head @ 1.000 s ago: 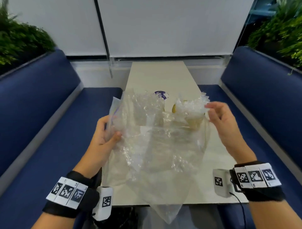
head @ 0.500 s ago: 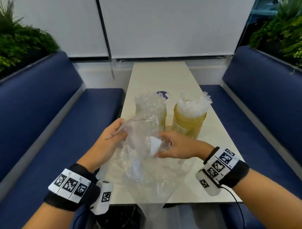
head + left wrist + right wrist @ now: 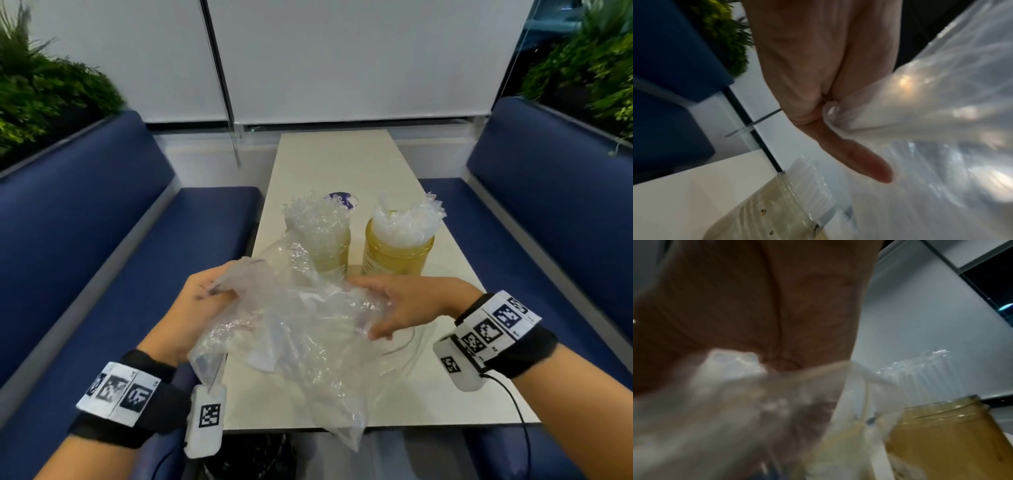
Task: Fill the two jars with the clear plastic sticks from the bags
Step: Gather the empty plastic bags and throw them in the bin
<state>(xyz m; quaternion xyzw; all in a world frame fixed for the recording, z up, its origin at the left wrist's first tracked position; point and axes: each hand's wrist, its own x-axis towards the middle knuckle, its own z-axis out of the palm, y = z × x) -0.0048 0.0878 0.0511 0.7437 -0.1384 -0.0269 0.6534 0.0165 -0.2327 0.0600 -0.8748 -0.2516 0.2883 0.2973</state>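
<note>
Both hands work one crumpled bag (image 3: 294, 329) above the near half of the table (image 3: 346, 164). Left hand (image 3: 198, 308) grips a gathered bunch of film at the bag's upper left corner; in the left wrist view the plastic is squeezed into the curled fingers (image 3: 855, 162), one finger pointing forward. Right hand (image 3: 400, 305) lies on the bag's right side, fingers bent into the film, thumb toward the person; the right wrist view is too blurred to show the grip more closely.

Surroundings, large to small: navy upholstered benches (image 3: 85, 212) flank the table on both sides, with green foliage (image 3: 41, 89) behind each backrest. White wall panels (image 3: 342, 58) close the far end. Table top is pale cream, smooth, long and narrow.

Bag: thin, transparent, heavily wrinkled, glossy highlights. Its lower tail hangs over the near table edge. Its upper folds partly screen the lower part of the left jar (image 3: 329, 250) from the head camera.

Jars: two, upright, side by side at mid-table, just beyond the hands. Both yellow-tinted, translucent, cylindrical, lids off. Right jar (image 3: 397, 257) stands clear of the bag, close to the right hand's knuckles. Clear plastic sticks (image 3: 407, 222) stand packed in both jars and rise above the rims in a bristling tuft.

Small purple-and-white round item (image 3: 342, 200) lies behind the left jar, mostly hidden. Black wristbands (image 3: 513, 346) carry white coded tags; a thin cable runs from the right one.
</note>
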